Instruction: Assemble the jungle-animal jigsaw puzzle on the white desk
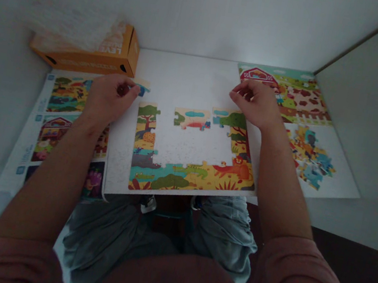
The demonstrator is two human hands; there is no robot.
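My left hand (111,99) is closed, thumb and fingertips pinching a beige-and-blue jigsaw puzzle piece (143,90) beside the orange box. The hand partly hides this piece. My right hand (255,103) hovers over the upper right of the white board (185,78), its fingers curled and thumb tip close to the index tip; nothing shows between them. Below the hands lies a partly joined animal puzzle (171,182), with its left, bottom and right sides connected. A separate joined strip with a blue cloud (192,119) lies between the two upper ends.
An orange puzzle box (89,64) with clear plastic wrap (76,11) stands at the back left. Under my left arm lies a sheet of puzzle pictures (39,136). A farm puzzle (308,101) and a pile of loose pieces (311,157) are at right. Walls enclose the table.
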